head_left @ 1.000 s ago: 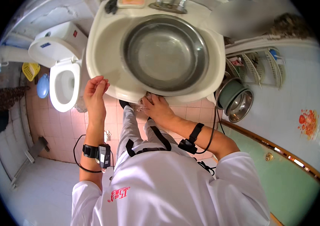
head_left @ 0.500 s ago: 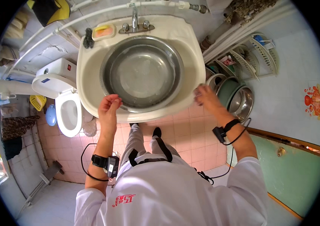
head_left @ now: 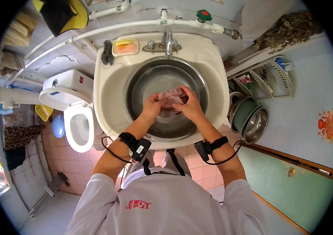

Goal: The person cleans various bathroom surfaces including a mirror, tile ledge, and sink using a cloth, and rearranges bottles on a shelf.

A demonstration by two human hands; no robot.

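Observation:
Over the metal basin (head_left: 143, 127) in the sink, both hands grip a crumpled pinkish cloth (head_left: 169, 98). My left hand (head_left: 152, 106) pinches its left side. My right hand (head_left: 190, 105) holds the right side, with the thumb lying across the front. Below the cloth, the basin looks to have water in it. The basin sits in the cream sink (head_left: 109, 94), and the chrome faucet (head_left: 169, 43) reaches over its far rim.
A soap dish (head_left: 125, 48) with yellow and orange pieces and a dark scrubber (head_left: 107, 53) rest on the sink's far left corner. The toilet (head_left: 79, 125) stands to the left. Several basins (head_left: 254, 125) lean at the right, below a corner rack (head_left: 270, 80).
My hands have come together from either side of the basin and now hold the pinkish cloth above it. The view has shifted, so the sink appears lower and farther right.

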